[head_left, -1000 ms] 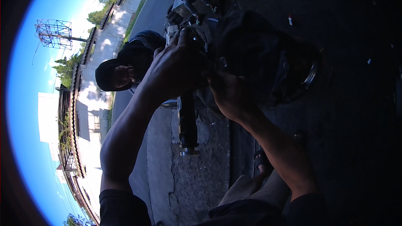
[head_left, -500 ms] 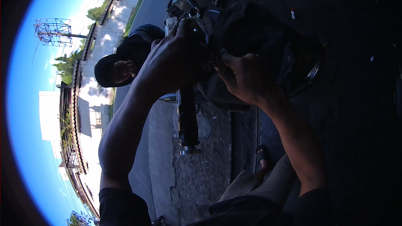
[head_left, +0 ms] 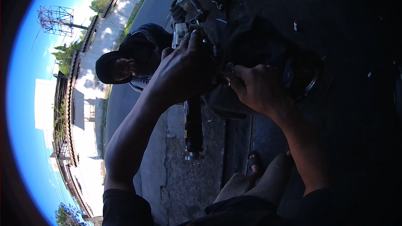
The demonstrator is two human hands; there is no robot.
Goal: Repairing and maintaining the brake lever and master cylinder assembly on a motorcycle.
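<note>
There, your right hand (head_left: 261, 87) has eased back from your left hand (head_left: 188, 65), leaving more working room between; the black handlebar (head_left: 194, 129) juts out just below your left. Too dark to tell what either grip clamps.

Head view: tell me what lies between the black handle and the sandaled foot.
In the head view, rough grey concrete, then a dark strip of ground, lies between the black handle and the sandaled foot.
</note>
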